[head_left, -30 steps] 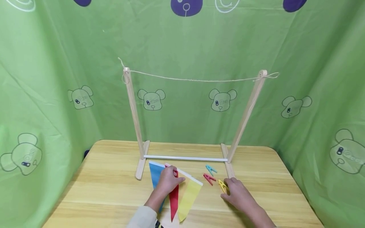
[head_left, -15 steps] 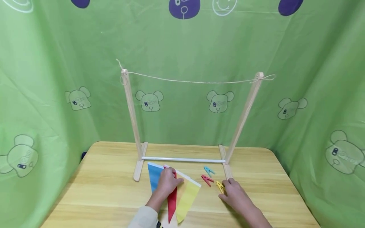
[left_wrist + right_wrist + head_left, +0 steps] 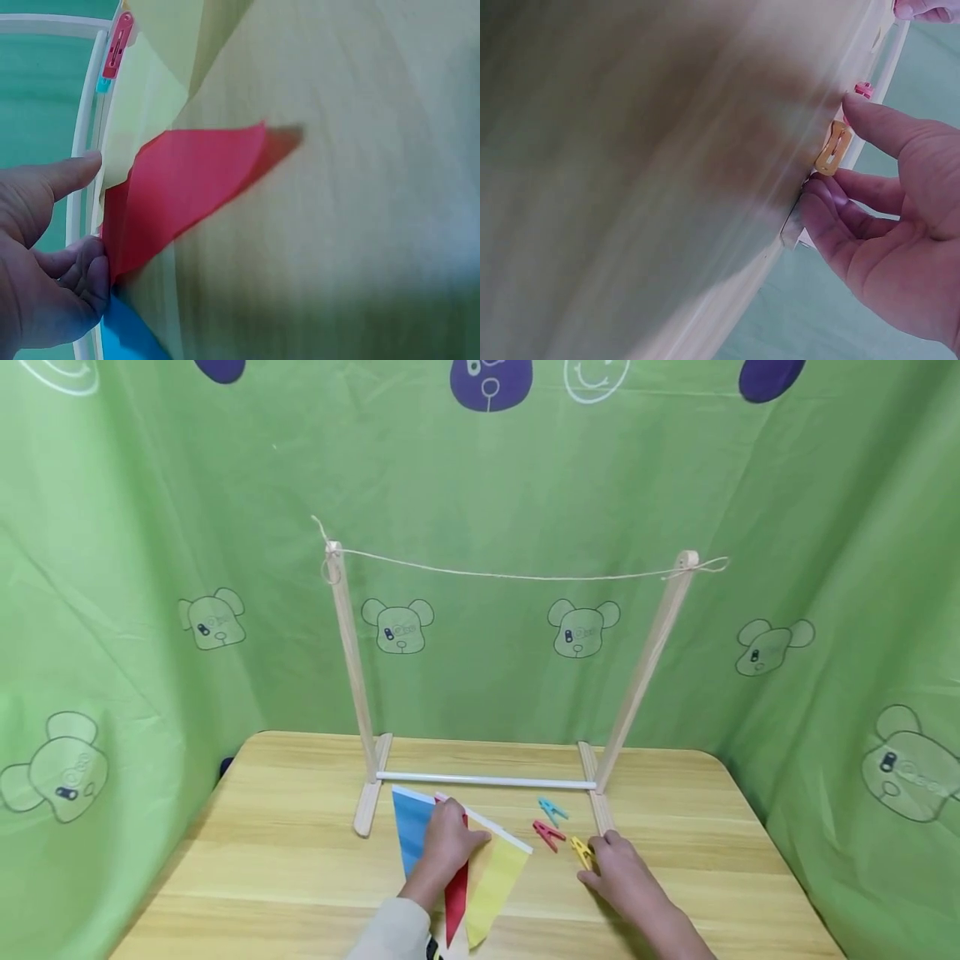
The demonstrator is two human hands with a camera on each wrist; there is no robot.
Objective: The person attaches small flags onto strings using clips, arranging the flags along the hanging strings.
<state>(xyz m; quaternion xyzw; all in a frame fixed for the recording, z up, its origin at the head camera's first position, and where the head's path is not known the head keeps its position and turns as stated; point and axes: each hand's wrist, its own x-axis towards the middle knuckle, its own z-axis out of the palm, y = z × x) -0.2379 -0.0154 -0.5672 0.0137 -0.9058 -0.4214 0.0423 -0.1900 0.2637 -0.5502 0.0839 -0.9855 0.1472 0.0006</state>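
Observation:
In the head view, three pennants lie overlapping on the table: a blue pennant [image 3: 412, 828], a red pennant [image 3: 456, 906] and a yellow pennant [image 3: 495, 881], each with a white top band. My left hand [image 3: 447, 843] rests on them, fingers bent at the red one's top edge. Its thumb [image 3: 79, 174] is spread away toward the yellow cloth. My right hand [image 3: 622, 872] is at a yellow clothespin [image 3: 582, 852]; in the right wrist view thumb and fingers stand apart on either side of it. A red clothespin [image 3: 549, 835] and a light blue clothespin [image 3: 553, 811] lie beyond.
Behind the pennants stands a wooden frame, with a left post [image 3: 351, 660], a right post [image 3: 648, 668] and a white crossbar [image 3: 487, 779]. A thin string [image 3: 498, 576] sags between the post tops. Green printed cloth [image 3: 480, 693] surrounds the wooden table [image 3: 247, 860].
Both hands stay nearly where they were, at the pennants and the yellow clothespin. The left hand and sleeve shift slightly right, and the head view sways a little.

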